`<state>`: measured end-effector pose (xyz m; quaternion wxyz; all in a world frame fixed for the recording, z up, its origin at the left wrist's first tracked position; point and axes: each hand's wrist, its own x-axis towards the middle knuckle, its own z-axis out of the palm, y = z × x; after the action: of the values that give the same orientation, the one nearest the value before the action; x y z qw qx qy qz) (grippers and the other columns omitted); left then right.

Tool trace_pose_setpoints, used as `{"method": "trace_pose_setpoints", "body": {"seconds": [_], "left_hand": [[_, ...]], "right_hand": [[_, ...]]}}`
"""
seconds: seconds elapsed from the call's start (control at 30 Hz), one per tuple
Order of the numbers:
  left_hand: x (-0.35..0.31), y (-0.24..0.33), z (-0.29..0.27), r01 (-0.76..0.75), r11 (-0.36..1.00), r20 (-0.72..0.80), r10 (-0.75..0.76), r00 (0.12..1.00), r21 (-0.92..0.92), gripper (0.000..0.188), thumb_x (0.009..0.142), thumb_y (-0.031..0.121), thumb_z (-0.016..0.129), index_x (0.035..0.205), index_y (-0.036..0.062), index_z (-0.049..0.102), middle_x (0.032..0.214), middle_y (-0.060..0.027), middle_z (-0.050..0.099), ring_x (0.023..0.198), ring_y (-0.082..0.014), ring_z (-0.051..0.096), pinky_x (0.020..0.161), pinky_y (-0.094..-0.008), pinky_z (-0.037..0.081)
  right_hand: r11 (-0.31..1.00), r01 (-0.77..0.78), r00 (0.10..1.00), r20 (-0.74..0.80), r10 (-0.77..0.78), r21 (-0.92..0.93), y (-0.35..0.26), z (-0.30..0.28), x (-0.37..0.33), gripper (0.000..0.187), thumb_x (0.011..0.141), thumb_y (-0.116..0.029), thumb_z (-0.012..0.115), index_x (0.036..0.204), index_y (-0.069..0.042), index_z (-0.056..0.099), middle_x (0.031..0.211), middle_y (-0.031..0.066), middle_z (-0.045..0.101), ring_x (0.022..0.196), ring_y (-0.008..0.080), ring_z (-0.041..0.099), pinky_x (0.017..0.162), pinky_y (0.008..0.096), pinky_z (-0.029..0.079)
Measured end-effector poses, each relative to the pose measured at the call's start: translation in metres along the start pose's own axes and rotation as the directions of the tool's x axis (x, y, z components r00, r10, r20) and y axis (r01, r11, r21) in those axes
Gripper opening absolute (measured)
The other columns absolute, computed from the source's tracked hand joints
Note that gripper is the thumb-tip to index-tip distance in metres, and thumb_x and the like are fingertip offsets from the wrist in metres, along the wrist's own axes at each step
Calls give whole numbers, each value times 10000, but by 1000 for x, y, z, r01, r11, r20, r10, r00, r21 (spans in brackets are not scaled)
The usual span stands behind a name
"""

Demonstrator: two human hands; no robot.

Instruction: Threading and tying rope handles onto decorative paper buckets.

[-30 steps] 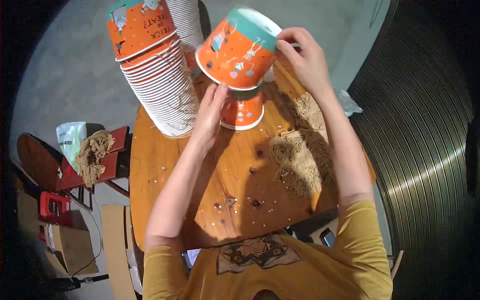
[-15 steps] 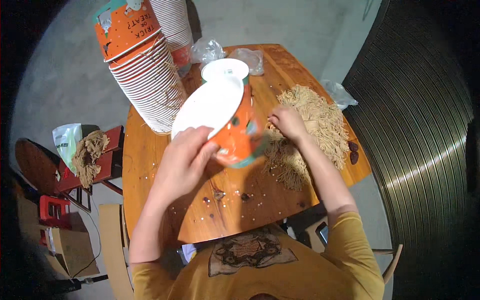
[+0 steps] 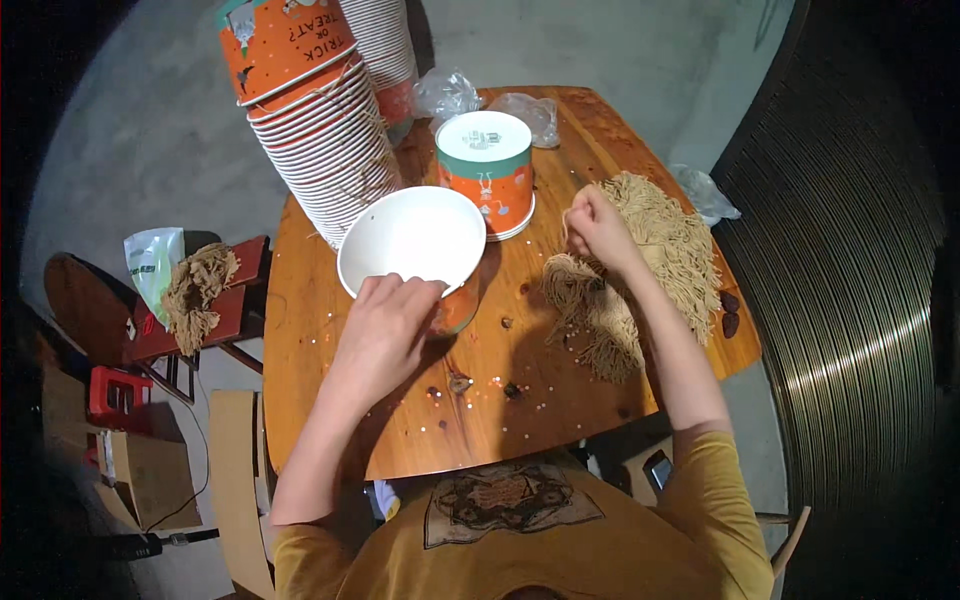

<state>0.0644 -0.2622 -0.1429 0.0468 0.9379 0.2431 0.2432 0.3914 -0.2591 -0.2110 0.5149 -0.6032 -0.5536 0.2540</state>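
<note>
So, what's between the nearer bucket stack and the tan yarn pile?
In the head view: the upside-down bucket, the open bucket gripped by the left hand, and the right hand by the yarn pile.

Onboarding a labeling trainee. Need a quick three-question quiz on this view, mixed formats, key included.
1. Which hand grips the open, white-lined orange paper bucket, and where?
2. The right hand is nearest: A) loose tan yarn; B) brown cardboard box; C) clear plastic bags.
3. True or false: the tall stack of white-rimmed orange paper buckets stands right of the yarn.

Key: 1. Left hand, near rim. 2. A. 3. False; left.
</note>
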Motion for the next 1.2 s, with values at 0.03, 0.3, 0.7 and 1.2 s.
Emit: {"method": "trace_pose_setpoints", "body": {"seconds": [0.03,0.3,0.7,1.2], "left_hand": [[-1,-2,2,7,1000,1,-7,1000,3,264,738,-17,584,995,32,555,840,-126,563,846,-296,524,806,-396,400],[-6,-3,8,29,999,-55,-30,998,-15,340,776,98,632,1094,28,535,948,-114,541,912,-290,511,850,-390,397],[-51,32,-15,268,717,107,-262,959,-643,239,927,140,511,1144,44,547,779,-99,625,663,-194,633,598,-301,488],[-16,30,5,24,980,68,-10,998,-200,107,828,48,574,830,29,469,644,-121,530,653,-294,559,556,-386,455]], "right_hand": [[997,73,996,-43,-72,20,-16,2,-4,79,834,-87,523,849,-72,446,657,-26,475,567,47,427,493,221,353],[892,-39,961,262,-90,451,-125,51,-67,59,903,-124,506,952,-96,488,704,-39,482,599,32,431,535,186,360],[866,102,896,333,-294,490,-147,90,-111,27,903,-63,461,914,-40,468,718,42,524,620,98,525,557,265,427],[984,-31,966,257,-15,173,-100,79,-126,195,914,-209,537,909,-16,567,738,23,570,681,101,530,652,263,455]]}}
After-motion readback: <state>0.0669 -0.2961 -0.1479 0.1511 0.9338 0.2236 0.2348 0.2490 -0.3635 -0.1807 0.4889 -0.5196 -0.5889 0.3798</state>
